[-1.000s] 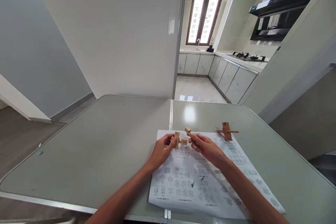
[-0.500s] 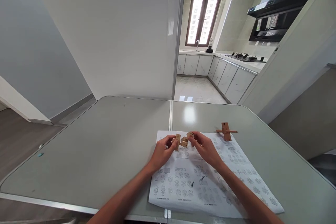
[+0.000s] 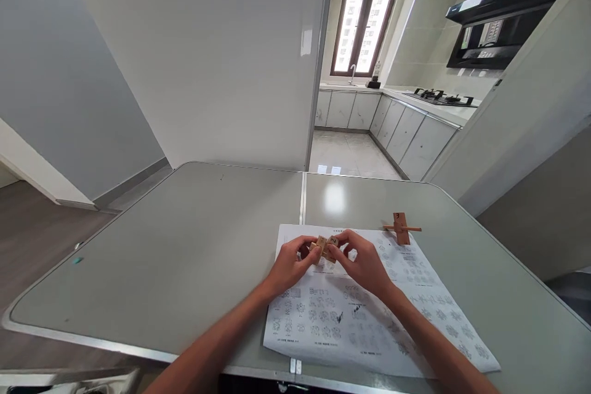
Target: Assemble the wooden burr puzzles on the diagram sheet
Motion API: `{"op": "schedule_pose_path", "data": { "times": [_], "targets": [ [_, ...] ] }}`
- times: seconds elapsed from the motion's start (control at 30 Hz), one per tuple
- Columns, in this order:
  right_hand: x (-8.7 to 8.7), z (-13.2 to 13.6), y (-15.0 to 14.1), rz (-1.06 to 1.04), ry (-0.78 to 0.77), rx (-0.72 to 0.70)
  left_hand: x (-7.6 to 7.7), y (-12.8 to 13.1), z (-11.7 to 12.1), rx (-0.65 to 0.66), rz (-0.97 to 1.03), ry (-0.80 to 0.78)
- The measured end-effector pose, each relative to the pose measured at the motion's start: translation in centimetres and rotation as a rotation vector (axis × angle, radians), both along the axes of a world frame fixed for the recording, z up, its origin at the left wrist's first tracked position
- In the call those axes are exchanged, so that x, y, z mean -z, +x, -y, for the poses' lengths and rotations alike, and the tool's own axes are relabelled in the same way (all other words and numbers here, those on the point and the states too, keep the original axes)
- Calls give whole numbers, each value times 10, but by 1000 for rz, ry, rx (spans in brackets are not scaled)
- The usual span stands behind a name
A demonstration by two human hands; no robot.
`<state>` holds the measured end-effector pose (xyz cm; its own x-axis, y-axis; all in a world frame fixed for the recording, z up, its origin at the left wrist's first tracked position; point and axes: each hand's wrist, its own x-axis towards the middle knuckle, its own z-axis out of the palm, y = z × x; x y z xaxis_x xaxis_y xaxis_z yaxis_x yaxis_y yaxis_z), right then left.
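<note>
Over the top part of a printed paper sheet (image 3: 323, 345), my two hands meet around small wooden puzzle pieces. Between the thumb and fingers of my left hand (image 3: 292, 263) is one light wooden piece (image 3: 320, 245). My right hand (image 3: 362, 260) pinches another wooden piece (image 3: 332, 242) with a dark mark on it. The two pieces touch or nearly touch; fingers hide how they fit. To the right, at the sheet's upper edge, lies a cross-shaped pair of wooden pieces (image 3: 401, 229), one flat and marked, one thin like a stick.
The grey folding table (image 3: 161, 271) has a seam down its middle and a metal edge. A small green bit (image 3: 77, 260) lies near its left edge. Beyond stand a white wall panel (image 3: 221, 61) and a kitchen with a stove (image 3: 443, 97).
The pieces in my two hands have come closer together, closing the gap between them. The view has shifted slightly. The cross-shaped pieces still lie on the right.
</note>
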<state>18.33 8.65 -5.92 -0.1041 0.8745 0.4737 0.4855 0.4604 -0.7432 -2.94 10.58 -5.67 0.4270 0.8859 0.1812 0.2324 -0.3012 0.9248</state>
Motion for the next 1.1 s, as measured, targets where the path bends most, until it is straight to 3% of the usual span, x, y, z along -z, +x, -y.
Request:
{"op": "schedule_pose_path", "data": {
  "times": [0.4,0.67,1.1],
  "targets": [
    [12,4,2,248,299,134,3,3,0,-36,-6,30],
    [12,5,2,314,247,139,1,3,1,-39,0,29],
    [8,5,2,371,263,5,4,3,1,-96,-1,60]
  ]
}}
